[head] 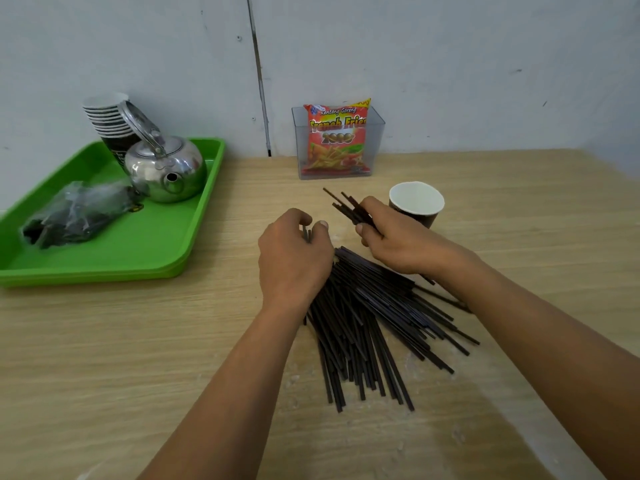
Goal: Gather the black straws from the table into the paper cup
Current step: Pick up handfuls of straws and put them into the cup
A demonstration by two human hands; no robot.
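Pale wood-grain table [104, 375] fills the view from the near edge to the wall, with both forearms reaching out over it. At its left sits a green tray [145, 237] carrying a steel kettle [166, 168]. Most of the black straws [363, 323] lie in a loose fan on the table between the forearms, their far ends tucked under the hands. The left hand [294, 261] hovers over the fan's far end, fingers curled, thumb and forefinger pinching a few straws [307, 234]. The right hand [398, 240] has its fingers wrapped round a small bundle [349, 207]. Just beside that hand stands the paper cup [429, 219], upright, with no straw showing in it.

The cup looks light and empty, so a knock from the right hand, or a bundle leaning to one side, could tip it. The bundle's tips stick out unevenly, so some may catch the rim and fall outside. Pulling a few from the crossed fan may scatter the rest.

Each straw is thin, straight, matt and dark, and all seem about one length.
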